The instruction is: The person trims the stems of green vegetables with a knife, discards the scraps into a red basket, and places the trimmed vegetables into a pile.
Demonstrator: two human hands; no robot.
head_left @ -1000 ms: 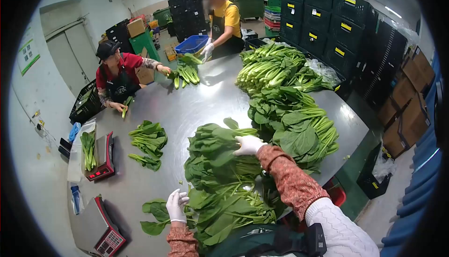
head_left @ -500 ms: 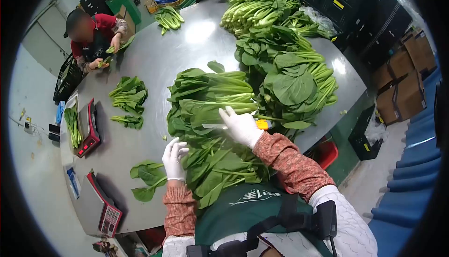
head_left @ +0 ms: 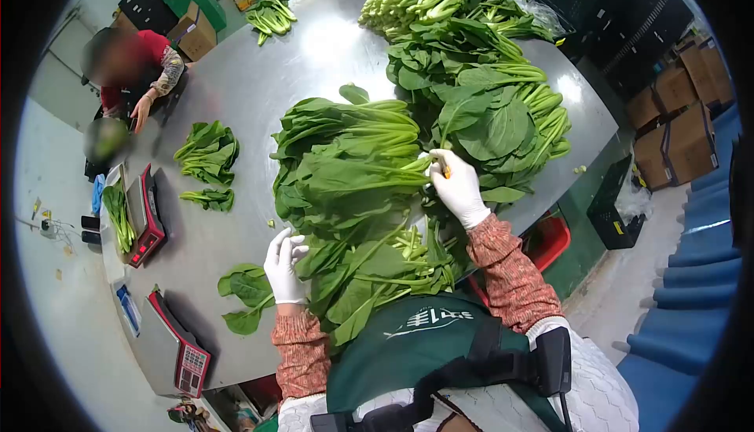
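Observation:
My right hand (head_left: 457, 190), in a white glove, is closed at the stem ends of a pile of leafy greens (head_left: 338, 173). Between its fingers shows the orange handle of a utility knife (head_left: 447, 172); most of the knife is hidden by the hand. The fingertips touch a pale stem at the pile's right side. My left hand (head_left: 284, 265), also gloved, is at the left edge of the nearer greens (head_left: 369, 275), fingers loosely bent and partly apart, with nothing visible in them. A few loose leaves (head_left: 247, 294) lie left of it.
Larger heaps of greens (head_left: 503, 126) cover the table's right and far side. Small bunches (head_left: 208, 153) lie to the left, near two red scales (head_left: 149, 220). A co-worker (head_left: 141, 71) leans at the far left edge. A red bin (head_left: 550, 239) stands below the table at right.
My right hand has moved right and away from me, from over the leaves to the stem ends; the knife's blade no longer shows clearly. The co-worker's hands have shifted toward the left edge.

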